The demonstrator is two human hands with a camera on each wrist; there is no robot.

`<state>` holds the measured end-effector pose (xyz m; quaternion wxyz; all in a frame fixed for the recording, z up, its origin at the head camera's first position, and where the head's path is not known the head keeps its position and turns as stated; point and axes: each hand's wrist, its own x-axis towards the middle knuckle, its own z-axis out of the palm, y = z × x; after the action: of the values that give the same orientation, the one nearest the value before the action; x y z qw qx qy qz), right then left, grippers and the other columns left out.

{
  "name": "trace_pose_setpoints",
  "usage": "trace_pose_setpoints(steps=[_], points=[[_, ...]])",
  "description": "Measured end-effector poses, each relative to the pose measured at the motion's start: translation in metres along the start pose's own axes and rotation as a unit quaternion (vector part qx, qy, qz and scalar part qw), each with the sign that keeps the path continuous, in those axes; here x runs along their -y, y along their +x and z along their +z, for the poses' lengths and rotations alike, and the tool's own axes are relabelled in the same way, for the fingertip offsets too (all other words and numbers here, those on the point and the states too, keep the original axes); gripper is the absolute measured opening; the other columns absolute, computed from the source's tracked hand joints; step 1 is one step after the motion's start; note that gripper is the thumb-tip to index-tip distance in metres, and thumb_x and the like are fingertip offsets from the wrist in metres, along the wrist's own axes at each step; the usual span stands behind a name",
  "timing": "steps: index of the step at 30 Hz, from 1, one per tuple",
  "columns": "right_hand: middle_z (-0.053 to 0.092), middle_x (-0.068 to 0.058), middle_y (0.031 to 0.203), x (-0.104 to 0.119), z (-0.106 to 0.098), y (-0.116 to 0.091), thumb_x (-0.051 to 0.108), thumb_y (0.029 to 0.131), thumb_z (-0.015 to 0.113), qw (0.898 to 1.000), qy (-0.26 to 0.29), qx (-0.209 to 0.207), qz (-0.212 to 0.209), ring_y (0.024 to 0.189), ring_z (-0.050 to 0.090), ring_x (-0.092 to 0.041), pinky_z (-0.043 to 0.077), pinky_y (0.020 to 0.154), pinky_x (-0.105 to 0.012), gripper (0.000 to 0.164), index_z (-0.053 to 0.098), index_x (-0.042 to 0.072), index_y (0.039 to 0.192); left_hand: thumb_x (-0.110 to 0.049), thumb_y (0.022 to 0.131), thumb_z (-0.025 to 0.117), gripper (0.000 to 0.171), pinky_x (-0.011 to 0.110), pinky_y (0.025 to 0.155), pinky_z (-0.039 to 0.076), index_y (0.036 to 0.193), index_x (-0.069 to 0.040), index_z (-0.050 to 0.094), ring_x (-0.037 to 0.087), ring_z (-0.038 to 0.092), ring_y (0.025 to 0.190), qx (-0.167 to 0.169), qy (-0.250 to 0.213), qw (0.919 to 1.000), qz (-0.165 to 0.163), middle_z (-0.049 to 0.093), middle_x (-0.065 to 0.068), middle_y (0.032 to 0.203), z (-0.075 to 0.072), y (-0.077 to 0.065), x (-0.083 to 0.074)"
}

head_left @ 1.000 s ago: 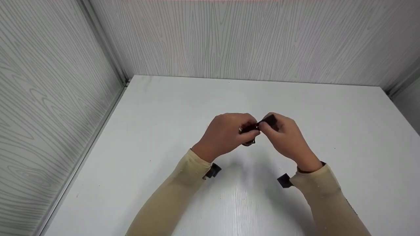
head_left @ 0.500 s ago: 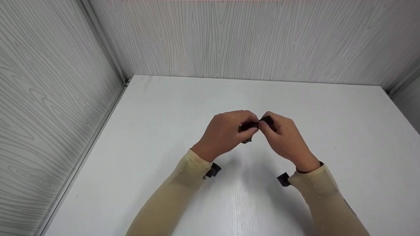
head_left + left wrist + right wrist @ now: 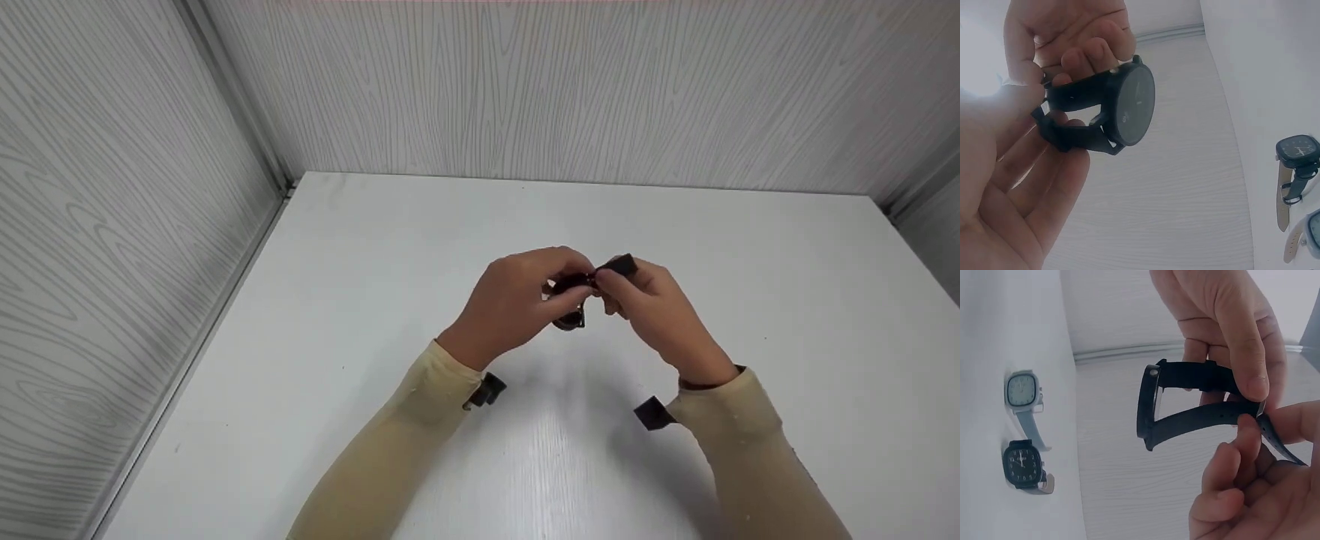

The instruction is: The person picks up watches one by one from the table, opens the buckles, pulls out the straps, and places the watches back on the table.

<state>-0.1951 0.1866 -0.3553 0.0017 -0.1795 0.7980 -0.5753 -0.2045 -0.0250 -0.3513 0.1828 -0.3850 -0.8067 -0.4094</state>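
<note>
A black wristwatch (image 3: 571, 321) with a round case is held up between both hands above the white table. My left hand (image 3: 517, 304) pinches its strap between thumb and fingers. With thumb and fingers, my right hand (image 3: 652, 315) pinches the strap near the buckle, and the dark strap end (image 3: 621, 264) sticks out past the right thumb. In the left wrist view the watch face (image 3: 1135, 106) points to the right, and both strap halves meet in a loop. The right wrist view shows the strap (image 3: 1196, 422) running to a metal buckle (image 3: 1261, 406), partly hidden by fingers.
Two more watches lie on the white surface in the right wrist view: a pale one (image 3: 1022, 390) and a black square-faced one (image 3: 1023, 465). A white wood-grain panel (image 3: 487, 90) stands behind the table (image 3: 390, 247), with another panel (image 3: 97, 225) along its left side.
The strap end shortened beyond the right thumb, then came out further up and right. My left fingers have risen slightly. More of the watch case now shows below my left thumb.
</note>
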Motion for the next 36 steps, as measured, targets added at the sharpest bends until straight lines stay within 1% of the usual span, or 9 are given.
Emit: trace_pose_setpoints(steps=[2,5,10,13,19,21,25,29,36], points=[[0.051,-0.008,0.075,0.0002,-0.0002,-0.0001,0.021,0.108,0.056,1.0,0.013,0.003,-0.004,0.072,0.045,-0.022,0.036,0.067,-0.03,0.03,0.06,-0.002,0.09,-0.016,0.098,0.072,0.01,0.017,0.079,0.055,0.107,-0.013,0.074,0.002,0.066,0.087,0.002,-0.002,1.0,-0.007,0.072,-0.005,0.099,-0.0002,0.0,-0.0003],[0.052,-0.006,0.077,0.0022,0.0001,-0.001,0.02,0.107,0.058,1.0,0.012,-0.005,-0.004,0.074,0.047,-0.022,0.038,0.067,-0.03,0.027,0.062,-0.001,0.093,-0.015,0.098,0.071,0.009,0.018,0.08,0.055,0.107,-0.013,0.073,0.002,0.065,0.087,0.01,0.004,0.9998,-0.016,0.071,-0.006,0.099,0.0006,-0.0004,0.0002],[0.057,-0.006,0.078,0.005,0.0012,-0.0016,0.018,0.106,0.06,1.0,0.011,-0.015,-0.009,0.075,0.048,-0.021,0.039,0.069,-0.03,0.022,0.066,-0.002,0.098,-0.015,0.097,0.072,0.007,0.022,0.079,0.054,0.104,-0.013,0.07,0.005,0.066,0.086,0.025,0.035,0.9987,-0.028,0.07,-0.006,0.098,0.0018,-0.0006,-0.0001],[0.059,-0.005,0.079,0.0061,0.0021,-0.0019,0.018,0.106,0.06,1.0,0.0,-0.013,-0.012,0.075,0.047,-0.019,0.039,0.07,-0.03,0.023,0.067,-0.002,0.1,-0.015,0.096,0.072,0.006,0.022,0.076,0.053,0.101,-0.013,0.07,0.005,0.066,0.083,0.025,0.046,0.9978,-0.04,0.07,-0.006,0.096,0.0021,-0.001,-0.0007],[0.058,-0.007,0.081,0.0075,0.0035,-0.0021,0.019,0.107,0.058,1.0,-0.026,-0.003,-0.014,0.077,0.05,-0.024,0.039,0.071,-0.03,0.023,0.064,0.0,0.097,-0.014,0.094,0.072,0.004,0.022,0.072,0.051,0.098,-0.014,0.07,0.004,0.062,0.077,0.026,0.033,0.9966,-0.07,0.068,-0.007,0.093,0.0019,-0.0022,-0.0016],[0.057,-0.008,0.081,0.008,0.0037,-0.0022,0.019,0.107,0.058,0.999,-0.029,0.004,-0.014,0.077,0.05,-0.024,0.039,0.07,-0.03,0.022,0.063,0.001,0.095,-0.014,0.094,0.072,0.004,0.023,0.071,0.051,0.097,-0.014,0.07,0.004,0.06,0.075,0.025,0.031,0.9965,-0.073,0.068,-0.006,0.091,0.0017,-0.0024,-0.0017],[0.057,-0.009,0.08,0.0081,0.0041,-0.0021,0.022,0.108,0.058,0.999,-0.044,0.014,-0.009,0.073,0.048,-0.019,0.037,0.067,-0.029,0.025,0.062,0.003,0.093,-0.013,0.093,0.072,0.003,0.023,0.069,0.05,0.096,-0.012,0.07,0.005,0.059,0.074,0.022,0.037,0.9968,-0.067,0.067,-0.005,0.09,0.0014,-0.0031,-0.0013],[0.058,-0.008,0.08,0.0066,0.0043,-0.0017,0.026,0.108,0.057,0.998,-0.05,0.022,-0.001,0.075,0.05,-0.021,0.039,0.067,-0.029,0.027,0.062,0.003,0.094,-0.013,0.093,0.07,0.004,0.022,0.068,0.051,0.095,-0.011,0.069,0.005,0.059,0.074,0.026,0.04,0.9967,-0.066,0.066,-0.004,0.091,0.0008,-0.0037,-0.0013],[0.06,-0.009,0.081,0.0041,0.0051,-0.0007,0.027,0.108,0.057,0.998,-0.059,0.028,0.003,0.074,0.051,-0.021,0.04,0.067,-0.029,0.028,0.063,0.004,0.094,-0.012,0.089,0.068,0.004,0.022,0.066,0.05,0.093,-0.011,0.067,0.006,0.058,0.074,0.027,0.042,0.9956,-0.08,0.063,-0.004,0.09,0.0019,-0.0037,-0.0012]])
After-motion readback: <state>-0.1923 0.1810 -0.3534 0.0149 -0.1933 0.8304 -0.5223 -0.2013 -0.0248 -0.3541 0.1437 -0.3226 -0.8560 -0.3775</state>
